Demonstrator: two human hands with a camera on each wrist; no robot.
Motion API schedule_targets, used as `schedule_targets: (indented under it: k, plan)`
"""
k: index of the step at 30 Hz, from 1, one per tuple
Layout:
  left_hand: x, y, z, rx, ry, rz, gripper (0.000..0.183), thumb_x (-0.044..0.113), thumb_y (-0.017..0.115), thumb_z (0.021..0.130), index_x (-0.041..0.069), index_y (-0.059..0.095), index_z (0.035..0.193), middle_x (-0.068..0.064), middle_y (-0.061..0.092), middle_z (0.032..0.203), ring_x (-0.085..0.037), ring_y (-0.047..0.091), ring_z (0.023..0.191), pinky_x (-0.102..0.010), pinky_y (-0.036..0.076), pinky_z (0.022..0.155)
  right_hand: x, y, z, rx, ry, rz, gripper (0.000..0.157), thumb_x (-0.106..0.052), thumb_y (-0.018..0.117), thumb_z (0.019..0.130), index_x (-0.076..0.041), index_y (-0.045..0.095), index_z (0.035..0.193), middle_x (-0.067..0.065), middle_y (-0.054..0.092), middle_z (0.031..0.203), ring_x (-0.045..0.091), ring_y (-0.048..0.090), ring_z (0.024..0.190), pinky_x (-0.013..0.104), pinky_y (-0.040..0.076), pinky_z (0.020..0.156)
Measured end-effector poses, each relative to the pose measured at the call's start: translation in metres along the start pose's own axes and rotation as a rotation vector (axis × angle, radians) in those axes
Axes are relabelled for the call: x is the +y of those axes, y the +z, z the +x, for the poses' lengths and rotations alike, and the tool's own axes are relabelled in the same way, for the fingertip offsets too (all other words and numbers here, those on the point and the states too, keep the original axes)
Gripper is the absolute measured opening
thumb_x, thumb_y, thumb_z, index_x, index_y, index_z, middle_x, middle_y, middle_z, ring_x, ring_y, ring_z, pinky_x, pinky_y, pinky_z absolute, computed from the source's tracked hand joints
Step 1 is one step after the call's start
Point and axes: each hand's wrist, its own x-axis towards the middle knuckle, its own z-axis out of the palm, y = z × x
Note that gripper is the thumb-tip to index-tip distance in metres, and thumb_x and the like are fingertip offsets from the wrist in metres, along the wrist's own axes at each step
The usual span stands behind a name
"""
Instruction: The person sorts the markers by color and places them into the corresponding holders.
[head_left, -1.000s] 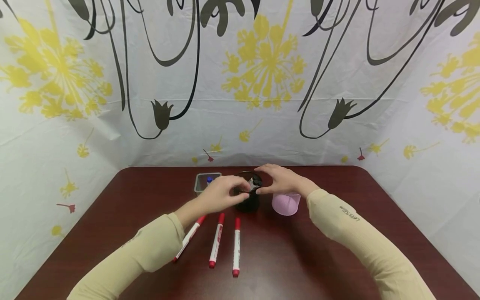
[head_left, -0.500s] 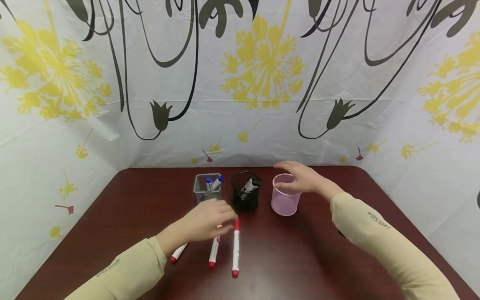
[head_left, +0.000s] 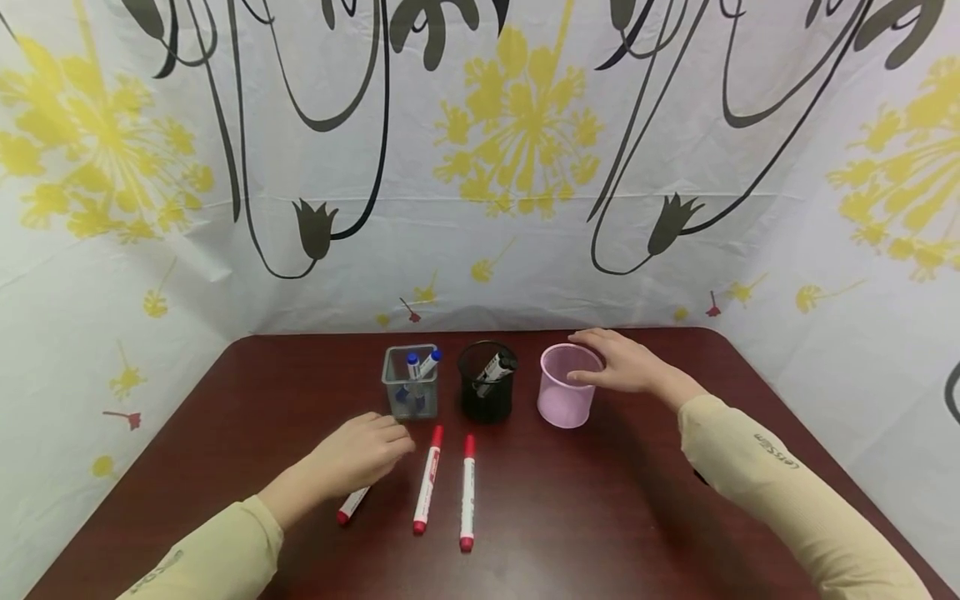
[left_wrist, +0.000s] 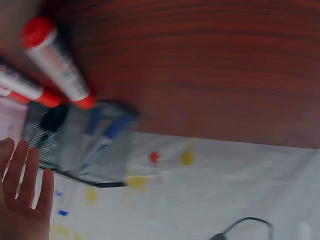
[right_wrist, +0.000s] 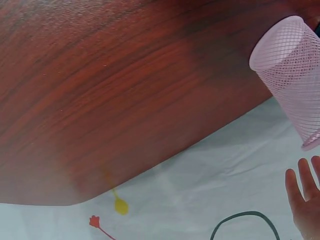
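My left hand hovers over the leftmost red-capped marker, covering its upper part in the head view. Its fingers are straight and hold nothing in the left wrist view, where that marker lies apart from the hand. Two more red-capped markers, a middle one and a right one, lie on the table. My right hand is at the right rim of the pink mesh pen cup, thumb and fingers spread apart. The right wrist view shows straight fingers beyond the pink cup.
A grey square mesh holder contains blue-capped markers. Beside it a black mesh cup has black-capped markers leaning in it. All three containers stand in a row near the dark red table's back edge, before a patterned cloth.
My left hand has left the black cup, moving left and nearer over the leftmost marker. My right hand has moved right from the black cup to the pink cup's far side.
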Motion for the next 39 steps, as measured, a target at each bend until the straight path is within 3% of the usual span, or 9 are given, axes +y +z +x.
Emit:
schedule_targets:
  k: [7, 12, 17, 28, 32, 35, 39]
  plan:
    - [-0.010, 0.007, -0.039, -0.126, -0.022, 0.042, 0.027, 0.006, 0.067, 0.068, 0.014, 0.065, 0.094, 0.002, 0.059, 0.091, -0.017, 0.054, 0.084, -0.033, 0.042, 0.067, 0.004, 0.002, -0.003, -0.003, 0.013, 0.009, 0.074, -0.060, 0.059, 0.072, -0.008, 0.049, 0.124, 0.008, 0.048, 0.121, 0.026, 0.040, 0.113, 0.046, 0.036, 0.085]
    - [-0.009, 0.018, -0.054, -0.194, 0.005, 0.038, 0.040, 0.008, 0.070, 0.067, 0.018, 0.063, 0.105, 0.000, 0.058, 0.104, -0.020, 0.052, 0.092, -0.036, 0.042, 0.069, 0.006, 0.005, -0.004, -0.005, 0.007, 0.002, 0.074, -0.060, 0.058, 0.073, -0.008, 0.049, 0.123, 0.008, 0.049, 0.120, 0.025, 0.041, 0.112, 0.045, 0.036, 0.086]
    - [-0.006, 0.022, -0.054, -0.210, 0.031, 0.040, 0.041, 0.007, 0.071, 0.066, 0.019, 0.063, 0.105, -0.001, 0.057, 0.110, -0.019, 0.051, 0.096, -0.036, 0.041, 0.071, 0.007, 0.005, -0.004, -0.001, 0.007, -0.007, 0.074, -0.060, 0.057, 0.073, -0.007, 0.049, 0.123, 0.008, 0.049, 0.119, 0.026, 0.041, 0.112, 0.047, 0.036, 0.086]
    - [0.000, 0.025, -0.050, -0.186, 0.074, 0.076, 0.025, 0.009, 0.070, 0.067, 0.018, 0.060, 0.088, -0.003, 0.058, 0.106, -0.019, 0.052, 0.096, -0.033, 0.042, 0.070, 0.006, 0.004, -0.003, -0.013, -0.001, 0.002, 0.073, -0.058, 0.059, 0.072, -0.007, 0.049, 0.123, 0.007, 0.051, 0.118, 0.024, 0.043, 0.110, 0.045, 0.036, 0.086]
    - [0.002, 0.025, -0.052, -0.154, 0.073, 0.055, 0.014, 0.008, 0.048, 0.079, 0.017, 0.058, 0.083, -0.002, 0.059, 0.101, -0.018, 0.053, 0.091, -0.033, 0.043, 0.068, 0.005, 0.005, -0.002, -0.004, -0.019, 0.012, 0.071, -0.056, 0.061, 0.073, -0.005, 0.050, 0.122, 0.008, 0.053, 0.116, 0.024, 0.046, 0.107, 0.044, 0.036, 0.085]
    - [0.003, 0.025, -0.053, -0.130, 0.062, 0.031, 0.030, 0.010, 0.029, 0.085, 0.017, 0.058, 0.082, -0.002, 0.059, 0.098, -0.019, 0.054, 0.088, -0.033, 0.044, 0.066, 0.005, 0.006, -0.003, 0.002, -0.029, 0.012, 0.071, -0.055, 0.061, 0.073, -0.004, 0.051, 0.121, 0.009, 0.053, 0.115, 0.024, 0.046, 0.107, 0.044, 0.036, 0.085]
    - [0.003, 0.023, -0.053, -0.105, 0.050, 0.019, 0.039, 0.013, 0.020, 0.090, 0.017, 0.059, 0.083, -0.001, 0.059, 0.096, -0.018, 0.054, 0.086, -0.033, 0.044, 0.065, 0.005, 0.006, -0.003, 0.000, -0.025, 0.014, 0.072, -0.056, 0.061, 0.073, -0.005, 0.051, 0.121, 0.009, 0.053, 0.115, 0.024, 0.046, 0.107, 0.043, 0.036, 0.086]
